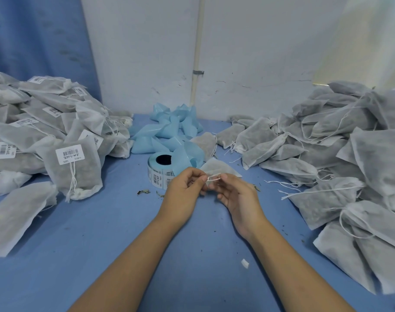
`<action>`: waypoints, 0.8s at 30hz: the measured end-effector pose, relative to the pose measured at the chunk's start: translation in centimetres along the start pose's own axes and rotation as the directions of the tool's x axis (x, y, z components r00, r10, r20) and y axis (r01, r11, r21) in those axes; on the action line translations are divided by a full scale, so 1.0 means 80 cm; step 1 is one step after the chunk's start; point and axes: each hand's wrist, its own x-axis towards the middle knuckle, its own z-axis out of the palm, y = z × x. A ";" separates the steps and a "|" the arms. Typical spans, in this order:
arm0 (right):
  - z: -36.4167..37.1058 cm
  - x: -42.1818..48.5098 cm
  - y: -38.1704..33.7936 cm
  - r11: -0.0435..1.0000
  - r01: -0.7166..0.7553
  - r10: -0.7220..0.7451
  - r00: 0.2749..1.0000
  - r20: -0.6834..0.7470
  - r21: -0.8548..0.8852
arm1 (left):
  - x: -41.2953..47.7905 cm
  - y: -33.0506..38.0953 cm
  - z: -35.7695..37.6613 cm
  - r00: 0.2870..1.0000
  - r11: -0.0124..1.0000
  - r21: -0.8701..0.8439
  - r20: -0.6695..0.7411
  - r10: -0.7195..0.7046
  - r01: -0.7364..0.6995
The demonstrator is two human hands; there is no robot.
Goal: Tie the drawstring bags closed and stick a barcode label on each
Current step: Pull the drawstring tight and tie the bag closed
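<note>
White wall (248, 52) fills the upper frame, with a blue curtain (34, 37) at upper left and a pale pipe (197, 48) running down near the middle. Below them we see a blue table (102, 244) spread across the whole lower half.

Along the right edge lies the right pile (349, 154), a heap of filled grey cloth bags with loose cords trailing out; we can make out no labels on them. At the left edge sits the left pile (45, 122), where many bags carry a white barcode label on the upper face.

At centre, against the wall, we see a crumpled heap of light-blue backing (169, 129). Its strip runs down to the roll (160, 170) of barcode labels, which lies just in front of the heap, core hole facing up.

Both forearms reach in from the bottom edge and meet just right of the roll. The left hand (187, 188) and right hand (237, 194) face each other, fingertips nearly touching. Between them is the string (213, 177), a small white loop that each hand pinches at one end. The bag (219, 168) it belongs to lies just behind the fingers, partly hidden by them, beside the roll.

Dry leaf bits (143, 192) lie on the table left of the left hand, and a white scrap (245, 263) lies near the right forearm, lower centre.
</note>
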 end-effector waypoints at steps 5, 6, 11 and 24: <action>0.000 -0.001 -0.002 1.000 0.010 -0.009 1.000 0.029 -0.028 | 0.000 0.001 -0.001 1.000 1.000 0.004 -0.002 -0.010 0.010; 0.001 -0.001 0.000 0.999 0.016 -0.015 1.000 0.016 -0.042 | 0.000 0.002 0.000 1.000 1.000 0.004 -0.003 -0.013 0.014; 0.001 -0.001 -0.001 0.997 0.040 -0.037 0.998 -0.050 0.062 | -0.001 0.003 0.003 1.000 0.998 0.066 0.007 -0.008 0.008; -0.007 -0.001 -0.008 0.935 -0.100 0.079 0.994 0.074 0.339 | -0.015 0.008 0.004 0.978 0.877 0.433 0.054 0.204 -0.207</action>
